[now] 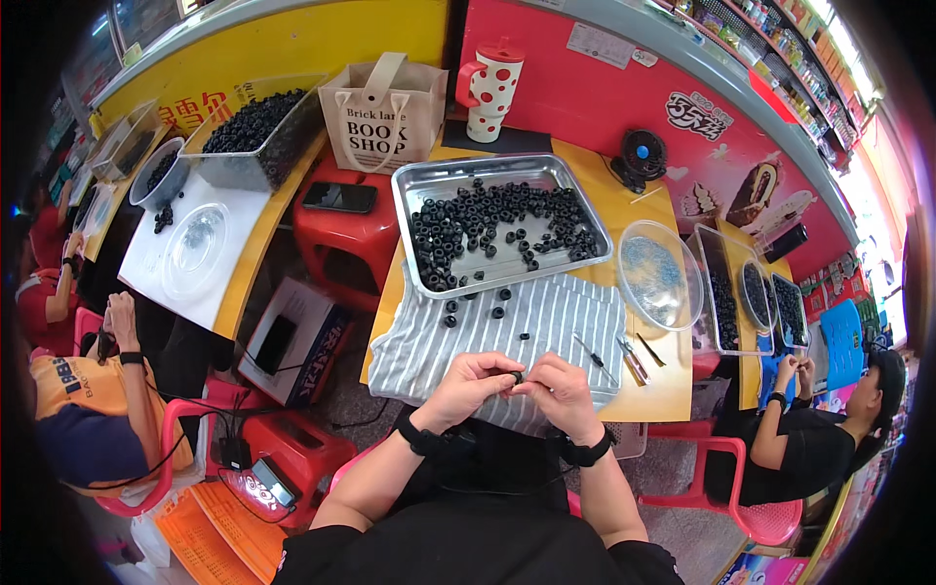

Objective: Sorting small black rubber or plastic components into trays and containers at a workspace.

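Observation:
Above the near edge of a striped grey cloth (570, 317), my left hand (463, 388) pinches a small black ring-shaped part (517, 377) between thumb and fingertips. Close against it from the other side, my right hand (561, 392) has thumb and forefinger pressed together; whatever they grip is too small to make out. Several more black rings lie loose on the cloth, one small piece (525, 336) just beyond my fingers. Past them, a metal tray (406, 229) holds many black rings. Right of my hands lie a thin pointed tool (597, 359), a pen-like tool (633, 363) and dark tweezers (650, 349).
A round clear dish (694, 283) with tiny bluish bits stands right of the tray. Behind are a spotted tumbler (490, 93), a fabric bag (385, 122) and a small fan (640, 159). A phone (339, 197) rests on a red stool (341, 234). People sit on both sides.

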### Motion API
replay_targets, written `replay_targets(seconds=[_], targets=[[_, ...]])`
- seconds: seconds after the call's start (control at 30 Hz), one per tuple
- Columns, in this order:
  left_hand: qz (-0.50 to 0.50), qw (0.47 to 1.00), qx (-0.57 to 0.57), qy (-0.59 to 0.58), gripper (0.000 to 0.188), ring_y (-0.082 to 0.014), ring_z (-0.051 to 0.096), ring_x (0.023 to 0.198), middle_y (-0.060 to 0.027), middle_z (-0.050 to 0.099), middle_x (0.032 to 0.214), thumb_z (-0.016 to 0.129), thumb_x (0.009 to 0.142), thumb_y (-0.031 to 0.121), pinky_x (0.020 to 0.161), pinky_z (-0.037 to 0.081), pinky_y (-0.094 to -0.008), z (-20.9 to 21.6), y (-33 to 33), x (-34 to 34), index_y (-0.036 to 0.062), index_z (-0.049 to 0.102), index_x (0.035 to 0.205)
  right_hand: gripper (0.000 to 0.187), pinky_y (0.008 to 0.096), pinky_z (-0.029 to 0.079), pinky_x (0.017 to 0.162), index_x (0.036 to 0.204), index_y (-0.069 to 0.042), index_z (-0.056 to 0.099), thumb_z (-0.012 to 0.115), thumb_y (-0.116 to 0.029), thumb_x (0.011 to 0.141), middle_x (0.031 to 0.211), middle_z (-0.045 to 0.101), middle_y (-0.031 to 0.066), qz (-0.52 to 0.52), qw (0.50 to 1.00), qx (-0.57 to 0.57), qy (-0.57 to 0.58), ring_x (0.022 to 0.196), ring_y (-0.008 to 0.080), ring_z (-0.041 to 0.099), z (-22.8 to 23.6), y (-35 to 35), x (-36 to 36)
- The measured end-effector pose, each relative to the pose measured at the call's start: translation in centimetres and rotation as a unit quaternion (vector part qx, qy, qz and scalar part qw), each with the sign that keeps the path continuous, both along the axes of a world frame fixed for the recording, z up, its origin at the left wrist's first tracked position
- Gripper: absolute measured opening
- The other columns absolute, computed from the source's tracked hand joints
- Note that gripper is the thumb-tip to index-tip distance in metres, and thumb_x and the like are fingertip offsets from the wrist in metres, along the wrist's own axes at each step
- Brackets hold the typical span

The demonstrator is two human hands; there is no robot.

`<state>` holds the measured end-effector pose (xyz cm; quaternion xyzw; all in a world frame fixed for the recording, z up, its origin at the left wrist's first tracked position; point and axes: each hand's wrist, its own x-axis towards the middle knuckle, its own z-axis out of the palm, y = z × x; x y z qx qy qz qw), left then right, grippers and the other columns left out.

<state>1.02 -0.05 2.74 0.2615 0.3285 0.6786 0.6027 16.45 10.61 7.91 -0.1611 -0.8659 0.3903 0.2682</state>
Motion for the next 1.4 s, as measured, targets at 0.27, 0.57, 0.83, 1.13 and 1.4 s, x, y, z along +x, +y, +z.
replay_targets(seconds=[0.27, 0.57, 0.83, 1.13, 1.4], targets=[[0.076, 0.853, 0.076, 0.511, 0.019, -0.0278, 0.062, 0.075, -0.0123, 0.059, 0.087, 0.057, 0.081, -0.008, 0.066, 0.049, -0.0361, 1.4, 0.3, 0.7, -0.003, 0.063, 0.098, 0.019, 0.0393, 0.046, 0.055, 0.073, -0.006, 0.058, 0.076, -0.012, 0.07, 0.072, 0.052, 0.0083, -0.035, 0.977, 0.184, -0.1, 0.064, 0.0284, 0.059, -1.2, 0.1, 0.5], [0.123, 0.762, 0.08, 0.631, 0.052, -0.0371, 0.06, 0.082, -0.0177, 0.059, 0.091, 0.058, 0.078, -0.008, 0.069, 0.051, -0.0419, 2.3, -0.1, 2.2, -0.0016, 0.052, 0.129, 0.017, 0.0379, 0.046, 0.058, 0.082, -0.002, 0.061, 0.074, -0.008, 0.072, 0.075, 0.055, 0.0122, -0.035, 0.992, -0.028, -0.116, 0.067, 0.0306, 0.057, 0.0, 0.2, 0.8], [0.099, 0.768, 0.08, 0.627, 0.07, -0.037, 0.06, 0.087, -0.0204, 0.06, 0.096, 0.054, 0.076, -0.01, 0.077, 0.05, -0.0429, 1.5, -0.2, 2.2, -0.0041, 0.036, 0.144, 0.018, 0.041, 0.047, 0.062, 0.093, -0.002, 0.061, 0.066, 0.001, 0.075, 0.081, 0.054, 0.015, -0.044, 0.999, -0.013, -0.024, 0.074, 0.0358, 0.058, -0.9, -1.2, 0.0], [0.059, 0.797, 0.043, 0.599, 0.057, -0.0394, 0.062, 0.085, -0.022, 0.063, 0.097, 0.055, 0.075, -0.013, 0.075, 0.051, -0.0434, 3.2, -0.8, 1.4, -0.0038, 0.05, 0.131, 0.018, 0.0401, 0.047, 0.062, 0.091, 0.001, 0.06, 0.061, 0.002, 0.074, 0.086, 0.055, 0.0147, -0.031, 0.984, 0.177, -0.01, 0.075, 0.0337, 0.058, -1.4, -2.4, 0.0], [0.125, 0.775, 0.075, 0.615, 0.037, -0.0366, 0.062, 0.093, -0.0214, 0.062, 0.106, 0.059, 0.08, -0.005, 0.079, 0.051, -0.0406, 5.8, -0.3, 1.5, -0.0037, 0.06, 0.117, 0.015, 0.0393, 0.05, 0.069, 0.093, -0.001, 0.06, 0.06, -0.005, 0.079, 0.093, 0.054, 0.0157, -0.037, 0.974, 0.215, -0.055, 0.082, 0.0307, 0.058, -3.3, -2.9, 0.8]])
